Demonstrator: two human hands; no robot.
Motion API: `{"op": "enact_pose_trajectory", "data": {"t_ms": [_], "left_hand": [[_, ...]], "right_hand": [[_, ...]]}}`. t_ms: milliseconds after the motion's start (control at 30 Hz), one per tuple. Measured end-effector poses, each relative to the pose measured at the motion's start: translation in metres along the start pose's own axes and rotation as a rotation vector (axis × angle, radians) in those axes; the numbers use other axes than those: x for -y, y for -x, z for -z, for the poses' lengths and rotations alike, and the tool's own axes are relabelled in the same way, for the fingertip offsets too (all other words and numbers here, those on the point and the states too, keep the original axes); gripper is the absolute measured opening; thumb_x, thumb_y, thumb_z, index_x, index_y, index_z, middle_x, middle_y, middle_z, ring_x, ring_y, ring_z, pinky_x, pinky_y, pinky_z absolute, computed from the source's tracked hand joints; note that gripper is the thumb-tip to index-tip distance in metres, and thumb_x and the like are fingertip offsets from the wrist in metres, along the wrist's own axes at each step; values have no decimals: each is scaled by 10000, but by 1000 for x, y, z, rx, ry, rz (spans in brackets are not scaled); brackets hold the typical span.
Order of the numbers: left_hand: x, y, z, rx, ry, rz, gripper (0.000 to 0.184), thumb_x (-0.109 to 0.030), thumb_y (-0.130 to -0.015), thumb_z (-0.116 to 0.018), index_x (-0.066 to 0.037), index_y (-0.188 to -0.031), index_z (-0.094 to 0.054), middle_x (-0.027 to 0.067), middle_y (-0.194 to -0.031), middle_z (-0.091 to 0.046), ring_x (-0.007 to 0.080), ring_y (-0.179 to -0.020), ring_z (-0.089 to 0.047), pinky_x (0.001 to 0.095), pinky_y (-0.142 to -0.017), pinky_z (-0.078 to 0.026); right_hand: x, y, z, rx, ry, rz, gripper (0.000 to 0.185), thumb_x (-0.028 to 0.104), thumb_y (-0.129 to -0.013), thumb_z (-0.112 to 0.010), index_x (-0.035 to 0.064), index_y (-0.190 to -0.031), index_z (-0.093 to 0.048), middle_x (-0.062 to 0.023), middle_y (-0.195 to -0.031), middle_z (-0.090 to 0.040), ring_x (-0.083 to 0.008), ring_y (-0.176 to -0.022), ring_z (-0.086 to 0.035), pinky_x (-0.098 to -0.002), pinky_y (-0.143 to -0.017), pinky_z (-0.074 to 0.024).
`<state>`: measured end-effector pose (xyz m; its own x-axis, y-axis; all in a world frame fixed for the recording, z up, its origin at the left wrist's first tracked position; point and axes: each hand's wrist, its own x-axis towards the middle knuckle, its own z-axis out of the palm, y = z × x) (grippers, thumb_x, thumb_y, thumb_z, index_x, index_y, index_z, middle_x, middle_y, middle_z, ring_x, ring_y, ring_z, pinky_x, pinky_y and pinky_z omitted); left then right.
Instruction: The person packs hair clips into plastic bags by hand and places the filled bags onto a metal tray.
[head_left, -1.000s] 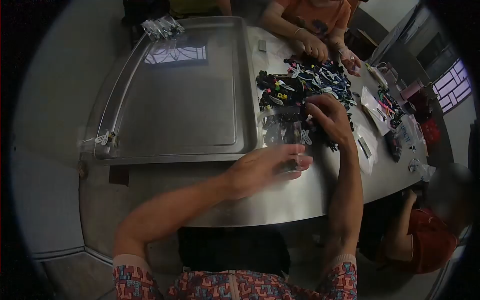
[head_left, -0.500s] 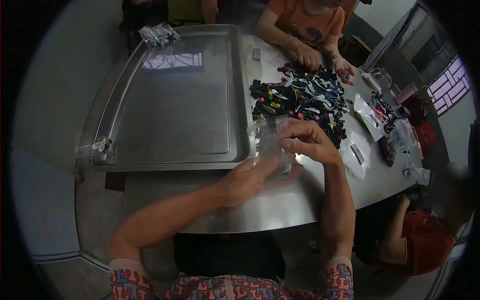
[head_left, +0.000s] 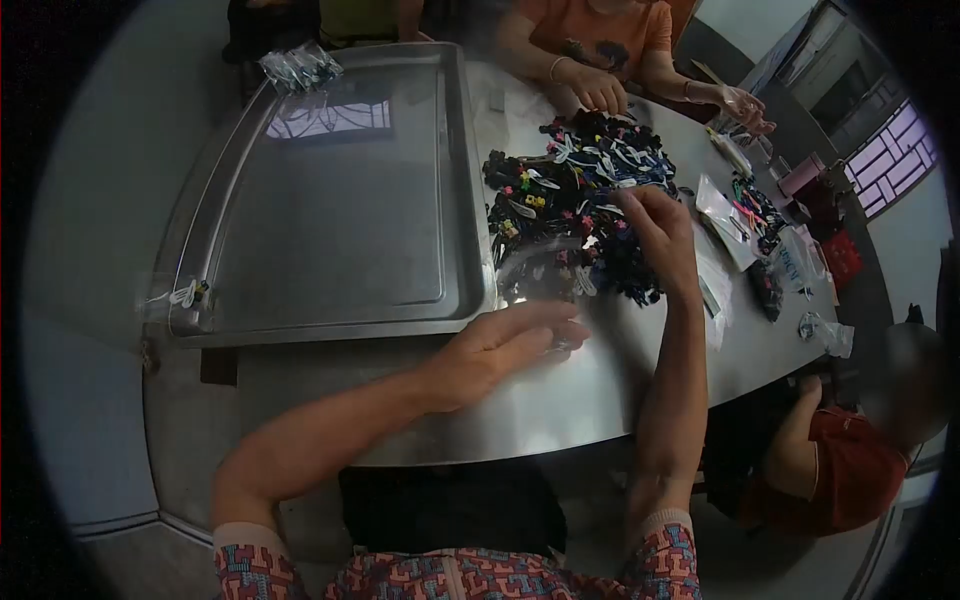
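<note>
My left hand is closed on the lower part of a clear plastic bag, which stands up from it, blurred, in front of the pile. Over the right side of the pile, my right hand has its thumb and fingers pinched together. Whatever is between those fingertips is too small to make out. The pile is a heap of small dark pieces, mixed with white clip-like shapes and pink, yellow and red flower shapes.
A large metal tray lies left of the pile. Filled clear packets rest on its far corner, another packet on its near-left corner. A co-worker's hand reaches to the pile's far side. White bags lie to the right.
My right hand has left the bag and moved up and right to the pile. My left hand still holds the bag. The co-worker's other hand has moved outward to the right.
</note>
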<state>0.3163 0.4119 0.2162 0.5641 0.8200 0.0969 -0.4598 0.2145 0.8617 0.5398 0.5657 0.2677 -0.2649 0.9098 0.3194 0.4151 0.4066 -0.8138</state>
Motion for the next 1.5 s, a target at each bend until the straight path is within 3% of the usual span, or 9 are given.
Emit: {"op": "enact_pose_trajectory", "data": {"t_ms": [33,100,133,367,767,1033,1367,1433,1500], "left_hand": [[0,0,0,2,3,0,398,-122,-1055,-353,-4,-1434,-380,158,-1368,-499,250,-1316,-460,393,-1128,-377],[-1,1,1,16,-69,13,397,-118,-1048,-386,-9,-1430,-383,165,-1374,-496,251,-1308,-469,388,-1115,-390],[1,0,1,18,-66,13,397,-118,-1048,-386,-9,-1430,-383,165,-1374,-496,251,-1308,-469,388,-1115,-390],[2,1,0,-5,-195,-32,427,-132,-1019,-483,-14,-1419,-390,156,-1370,-512,227,-1278,-488,373,-1098,-398],[5,1,3,-3,-231,-43,426,-115,-998,-526,-44,-1406,-425,140,-1334,-555,201,-1239,-513,353,-1058,-409],[3,0,2,-13,-222,-39,418,-114,-998,-527,-49,-1400,-433,124,-1314,-569,188,-1215,-527,352,-1056,-408],[7,0,5,5,-197,-51,418,-96,-993,-528,-61,-1401,-440,121,-1302,-575,183,-1222,-532,344,-1047,-413],[8,0,6,6,-216,-55,417,-93,-992,-528,-61,-1400,-442,122,-1301,-574,185,-1224,-533,346,-1047,-413],[8,0,6,8,-206,-47,416,-84,-993,-521,-57,-1400,-438,127,-1304,-569,196,-1234,-530,352,-1054,-417]], "right_hand": [[-13,-2,7,-1,3,-2,282,265,-909,-652,-9,-924,-719,-73,-837,-675,-180,-773,-633,-319,-709,-488],[-41,-6,18,-243,523,29,246,245,-884,-663,10,-932,-721,-131,-840,-684,-258,-740,-652,-359,-700,-503],[-58,-10,23,-221,439,-2,236,242,-869,-665,22,-936,-720,-172,-884,-684,-311,-778,-658,-383,-720,-505],[-49,-6,16,-235,546,-97,237,247,-861,-675,20,-916,-719,-160,-918,-702,-289,-830,-676,-391,-737,-508],[-59,-8,5,-113,639,59,200,178,-806,-707,61,-966,-734,-132,-871,-649,-249,-818,-628,-356,-773,-503],[-62,-10,8,-77,651,136,200,198,-761,-713,74,-916,-732,-122,-855,-638,-310,-851,-591,-410,-806,-485],[-63,-11,23,-58,147,-131,204,153,-880,-671,-9,-1001,-693,-74,-920,-708,-137,-794,-623,-274,-733,-491],[-63,-11,24,-29,59,-158,207,156,-895,-654,6,-1034,-687,-9,-913,-682,-90,-807,-598,-240,-756,-469],[-61,-11,23,-39,22,-165,218,137,-884,-651,-10,-1042,-683,-31,-923,-689,-107,-813,-606,-252,-761,-478]]}}
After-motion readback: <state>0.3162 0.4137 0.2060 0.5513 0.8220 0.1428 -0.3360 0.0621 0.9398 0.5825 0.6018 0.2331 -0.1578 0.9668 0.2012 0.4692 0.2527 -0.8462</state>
